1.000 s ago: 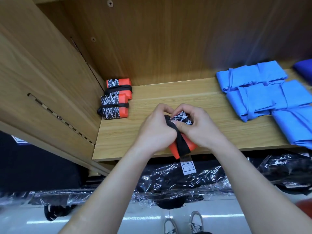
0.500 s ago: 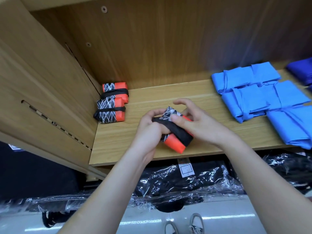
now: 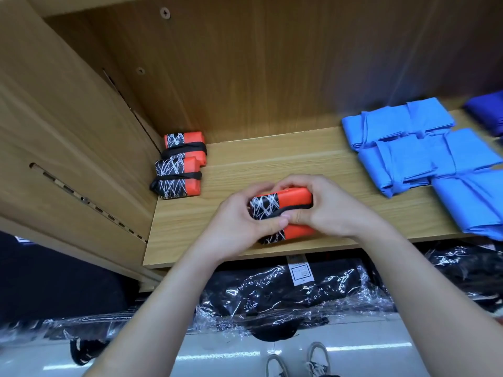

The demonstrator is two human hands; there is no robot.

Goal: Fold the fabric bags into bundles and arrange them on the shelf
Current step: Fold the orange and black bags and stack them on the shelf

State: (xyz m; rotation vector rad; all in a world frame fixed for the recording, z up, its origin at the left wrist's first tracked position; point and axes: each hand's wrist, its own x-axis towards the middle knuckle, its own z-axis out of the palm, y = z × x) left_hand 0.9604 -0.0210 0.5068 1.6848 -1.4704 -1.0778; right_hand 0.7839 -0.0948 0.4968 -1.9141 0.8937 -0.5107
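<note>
- We hold the orange bundle point(image 3: 295, 197) over the front of the shelf point(image 3: 272, 161), about midway along its front edge. Our hands hide its underside, so we cannot tell whether it touches the shelf.
- A black strap point(image 3: 298, 207) runs across the bundle's middle, and its black-and-white patterned end faces the shelf's left side.
- Our left hand point(image 3: 239, 221) grips the patterned end, fingers curled over the far side and thumb pressed on the strap.
- Our right hand point(image 3: 334, 210) grips the orange end the same way, its thumb meeting the left thumb on the strap.
- We judge the step in hand to be securing the strap so the fold holds.
- To do it well, we should squeeze the bundle flat from both ends and pull the strap snug across the centre. Any loose end should be tucked under before we let go, because a slack strap would likely let the cloth spring open.
- Two finished bundles point(image 3: 177, 178) lie in the shelf's back left corner, one in front of the other and touching, patterned ends to the left. Ours should go just in front of them, turned the same way, to carry on the row.
- Blue bags point(image 3: 408, 148) lie folded on the shelf's right part, well apart from our bundle.
- Below the shelf sit black goods in clear wrap point(image 3: 272, 295), and a white tag point(image 3: 300, 270) shows just under the front edge.
</note>
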